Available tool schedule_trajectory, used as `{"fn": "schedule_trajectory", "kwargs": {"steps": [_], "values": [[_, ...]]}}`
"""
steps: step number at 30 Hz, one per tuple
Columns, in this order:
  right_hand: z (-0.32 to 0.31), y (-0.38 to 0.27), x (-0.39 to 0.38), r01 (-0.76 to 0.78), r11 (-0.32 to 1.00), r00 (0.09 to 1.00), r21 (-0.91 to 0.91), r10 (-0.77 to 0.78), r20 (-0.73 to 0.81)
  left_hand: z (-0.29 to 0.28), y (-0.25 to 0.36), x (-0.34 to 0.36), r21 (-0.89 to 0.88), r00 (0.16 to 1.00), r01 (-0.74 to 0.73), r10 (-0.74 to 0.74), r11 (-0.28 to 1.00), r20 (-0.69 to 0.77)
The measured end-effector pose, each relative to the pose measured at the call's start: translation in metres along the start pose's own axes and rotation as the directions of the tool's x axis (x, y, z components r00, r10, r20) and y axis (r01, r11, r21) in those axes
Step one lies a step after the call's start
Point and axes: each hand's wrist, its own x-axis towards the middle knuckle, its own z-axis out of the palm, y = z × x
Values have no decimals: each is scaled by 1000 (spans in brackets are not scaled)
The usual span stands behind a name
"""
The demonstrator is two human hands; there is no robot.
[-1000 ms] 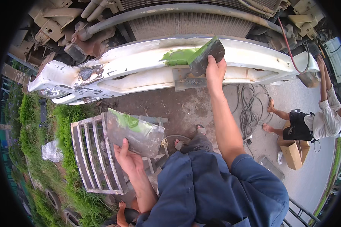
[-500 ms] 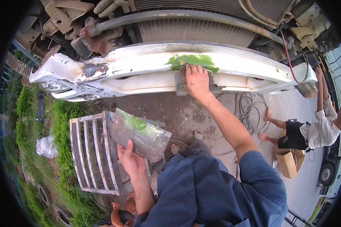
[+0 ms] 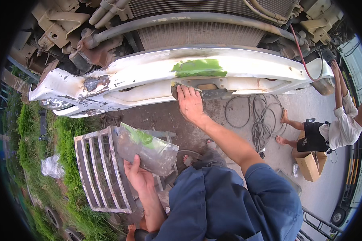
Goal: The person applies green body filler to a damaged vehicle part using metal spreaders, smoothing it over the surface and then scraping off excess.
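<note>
A white vehicle bumper (image 3: 145,69) with chipped, rusty paint on its left part stretches across the view. Smooth green putty (image 3: 199,68) covers a patch near its middle. Just below and left of that patch, my right hand (image 3: 191,105) grips a dark, flat putty spreader (image 3: 174,92), held off the putty in front of the bumper's lower opening. My left hand (image 3: 139,175) holds a grey, flat mixing board (image 3: 157,160) by its near edge, thumb on top. Green putty (image 3: 138,136) is smeared across the board's far part.
A slatted metal frame (image 3: 93,172) stands beneath and left of the board, next to grass (image 3: 70,160). Coiled hoses (image 3: 260,120) lie on the ground at right. Another person (image 3: 336,130) reaches toward the bumper's right end, near a cardboard box (image 3: 310,166). Radiator parts (image 3: 201,38) sit behind the bumper.
My right hand with the spreader has come off the green patch, moving down and left toward me. The whole patch now shows. The board stays in my left hand, almost unmoved.
</note>
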Motion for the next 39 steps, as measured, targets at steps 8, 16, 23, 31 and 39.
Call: {"fn": "schedule_trajectory", "kwargs": {"steps": [8, 16, 23, 31, 39], "values": [[-12, 57, 2, 4, 986, 988, -169, -30, -150, -9, -5, 3, 12, 999, 24, -23, 1000, -41], [3, 43, 4, 86, 975, 985, -203, -114, -131, -7, -9, 7, -6, 996, 92, -92, 996, 4], [5, 43, 4, 97, 980, 981, -177, -124, -151, 0, -7, 10, 37, 997, 68, -69, 997, 18], [17, 42, 3, 99, 978, 990, -182, -114, -77, 3, -8, 14, 57, 997, 81, -81, 995, 8], [49, 50, -25, 117, 984, 993, -131, -115, 19, 8, -12, 13, 53, 996, 85, -86, 995, 7]]}}
